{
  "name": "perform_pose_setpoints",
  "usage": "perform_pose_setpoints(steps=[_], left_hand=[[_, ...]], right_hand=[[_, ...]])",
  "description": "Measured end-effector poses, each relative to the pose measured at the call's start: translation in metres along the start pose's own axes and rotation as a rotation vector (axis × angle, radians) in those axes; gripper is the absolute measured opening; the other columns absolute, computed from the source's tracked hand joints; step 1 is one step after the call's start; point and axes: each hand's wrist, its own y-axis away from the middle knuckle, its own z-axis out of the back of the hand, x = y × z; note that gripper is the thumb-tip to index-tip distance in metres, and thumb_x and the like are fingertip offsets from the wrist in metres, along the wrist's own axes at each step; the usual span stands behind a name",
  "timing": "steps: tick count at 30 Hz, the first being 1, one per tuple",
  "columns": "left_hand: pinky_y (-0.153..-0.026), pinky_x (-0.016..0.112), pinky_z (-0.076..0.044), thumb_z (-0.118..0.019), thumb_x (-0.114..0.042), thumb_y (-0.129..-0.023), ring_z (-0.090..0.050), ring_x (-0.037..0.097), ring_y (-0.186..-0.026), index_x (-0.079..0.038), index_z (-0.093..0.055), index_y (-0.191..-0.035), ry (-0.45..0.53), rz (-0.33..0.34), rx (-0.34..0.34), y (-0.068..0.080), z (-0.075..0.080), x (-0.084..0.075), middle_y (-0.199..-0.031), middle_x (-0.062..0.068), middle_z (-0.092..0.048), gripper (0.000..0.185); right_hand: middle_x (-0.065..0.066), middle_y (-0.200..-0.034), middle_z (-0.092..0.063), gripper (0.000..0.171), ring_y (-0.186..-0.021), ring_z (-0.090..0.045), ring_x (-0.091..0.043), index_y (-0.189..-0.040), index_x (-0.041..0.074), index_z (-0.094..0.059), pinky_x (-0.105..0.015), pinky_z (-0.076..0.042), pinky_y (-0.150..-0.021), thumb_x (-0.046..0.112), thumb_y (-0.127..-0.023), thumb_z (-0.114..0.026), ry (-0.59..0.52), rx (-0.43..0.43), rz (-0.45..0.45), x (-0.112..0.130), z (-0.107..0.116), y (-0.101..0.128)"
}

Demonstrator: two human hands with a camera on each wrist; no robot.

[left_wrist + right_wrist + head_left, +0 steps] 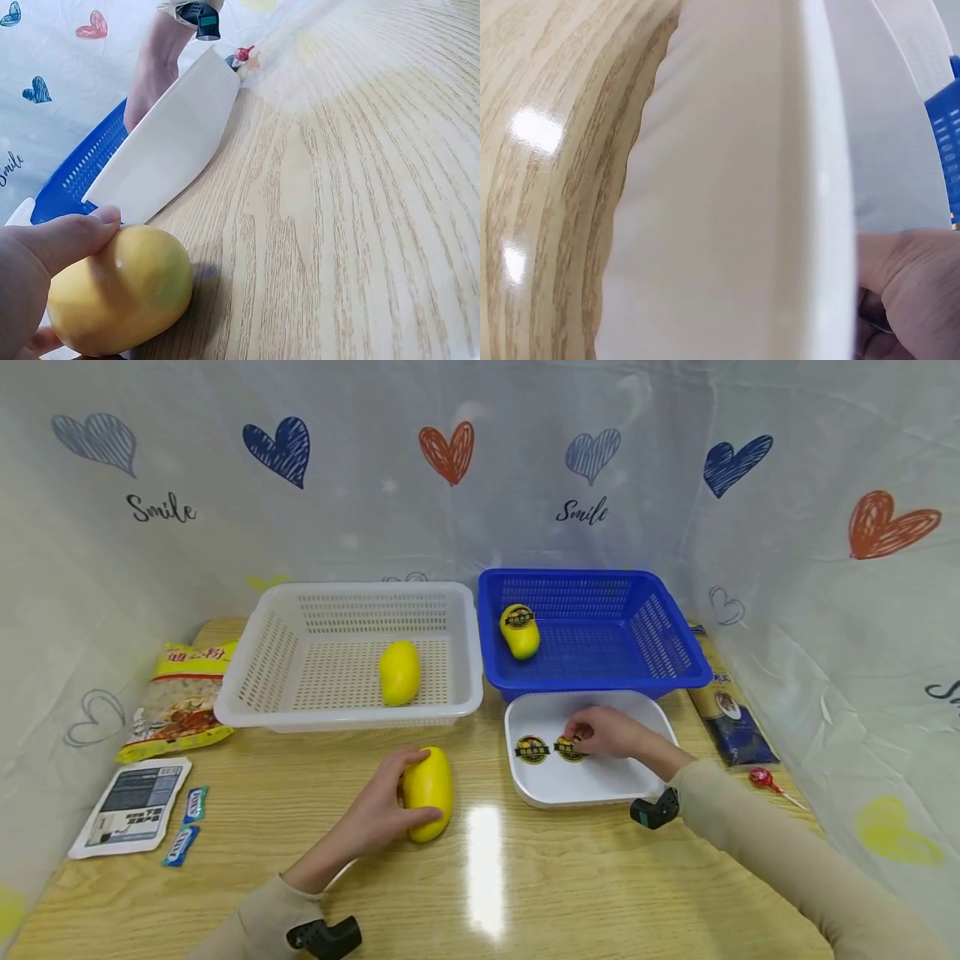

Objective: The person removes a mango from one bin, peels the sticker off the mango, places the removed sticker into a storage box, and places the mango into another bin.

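Yellow, smooth and unlabelled, an oval mango-like fruit (pixel 428 792) lies on the wooden desk (pixel 525 893) with the left hand (pixel 386 810) curled over it, while the right hand (pixel 603 732) pinches one round black-and-gold sticker (pixel 571 747) in the shallow white plastic tray (pixel 555 785); a second sticker (pixel 532 749) lies just left of its fingers. Beyond that hand, one stickered fruit (pixel 520 630) already sits in the blue plastic basket (pixel 675 672); one bare fruit (pixel 399 672) waits in the white plastic basket (pixel 247 693) beyond the left hand. By this count: three fruits, one labelled, two to go; two loose stickers; two baskets; one tray.
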Motion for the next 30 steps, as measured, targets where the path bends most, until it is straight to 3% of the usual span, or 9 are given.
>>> perform_pose_setpoints(steps=[5, 12, 23, 30], left_hand=[[-0.096, 0.046, -0.045, -0.086, -0.019, -0.076, -0.045, 0.031, -0.125, -0.005, -0.043, -0.142, -0.002, 0.003, 0.002, 0.0, 0.0, -0.001, -0.145, 0.017, -0.038, 0.081], [-0.1, 0.048, -0.043, -0.086, -0.02, -0.076, -0.044, 0.032, -0.126, -0.005, -0.042, -0.143, 0.003, 0.006, 0.007, 0.0, 0.0, 0.0, -0.146, 0.016, -0.037, 0.081], [-0.098, 0.047, -0.044, -0.085, -0.022, -0.077, -0.043, 0.033, -0.128, -0.007, -0.043, -0.143, -0.001, -0.024, -0.002, 0.001, -0.003, 0.003, -0.146, 0.016, -0.037, 0.08], [-0.101, 0.051, -0.041, -0.083, -0.025, -0.079, -0.039, 0.035, -0.131, -0.007, -0.041, -0.145, -0.029, -0.048, -0.022, -0.003, -0.007, 0.002, -0.148, 0.019, -0.034, 0.08]], right_hand=[[0.002, -0.076, -0.061, 0.006, -0.069, -0.049, -0.01, -0.088, 0.004, -0.07, -0.027, -0.043, -0.065, 0.002, -0.083, -0.07, 0.009, 0.011, -0.002, 0.002, 0.0, 0.001], [-0.003, -0.085, -0.068, 0.012, -0.078, -0.06, -0.01, -0.093, 0.004, -0.07, -0.027, -0.051, -0.072, -0.002, -0.083, -0.069, 0.001, 0.04, 0.044, 0.003, 0.002, 0.001], [-0.002, -0.089, -0.066, 0.017, -0.081, -0.058, -0.011, -0.1, 0.002, -0.068, -0.029, -0.05, -0.074, -0.002, -0.083, -0.069, -0.005, 0.047, 0.06, 0.006, 0.0, 0.003], [-0.005, -0.098, -0.068, 0.018, -0.086, -0.06, -0.013, -0.108, 0.0, -0.068, -0.031, -0.052, -0.077, 0.006, -0.091, -0.066, -0.039, -0.006, 0.135, 0.038, 0.004, 0.011]])
